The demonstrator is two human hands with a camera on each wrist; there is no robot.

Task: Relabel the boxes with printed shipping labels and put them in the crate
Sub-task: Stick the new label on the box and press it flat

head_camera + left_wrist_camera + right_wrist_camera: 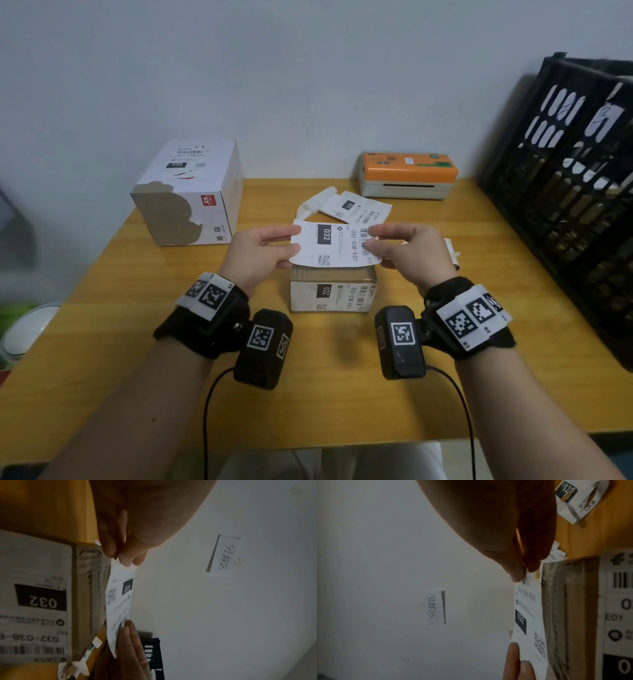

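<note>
A white shipping label (334,245) marked 032 hangs just above a small brown box (332,291) at the table's middle. My left hand (263,251) pinches the label's left edge and my right hand (400,246) pinches its right edge. The box carries another 032 label on its front face. In the left wrist view my thumb and fingers nip the label (118,601) beside the box (82,601). The right wrist view shows the same label (529,615) pinched at its top corner, the box (570,615) close behind. A black crate (568,192) stands at the right.
A bigger white box (191,195) with torn paper sits at the back left. An orange-topped label printer (407,176) stands at the back by the wall. Loose labels and backing paper (346,207) lie between printer and small box. A handwritten paper note (223,555) is stuck on the wall.
</note>
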